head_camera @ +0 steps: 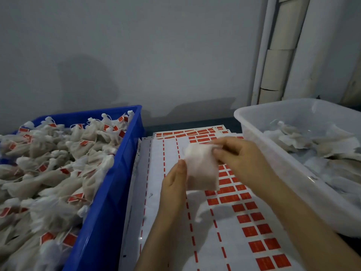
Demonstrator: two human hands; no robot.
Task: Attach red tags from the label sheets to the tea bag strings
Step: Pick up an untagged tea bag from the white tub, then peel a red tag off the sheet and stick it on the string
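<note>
Here, a small white gauze tea bag hangs in the air above the white label sheets, held between both hands. The left hand pinches its left edge, thumb pressed on top. The right hand has its fingers curled onto the bag's upper right corner. Rows of square red tags line the sheets' right side. The blue plastic crate to the left holds tagged tea bags. The translucent white plastic tub to the right holds untagged bags.
</note>
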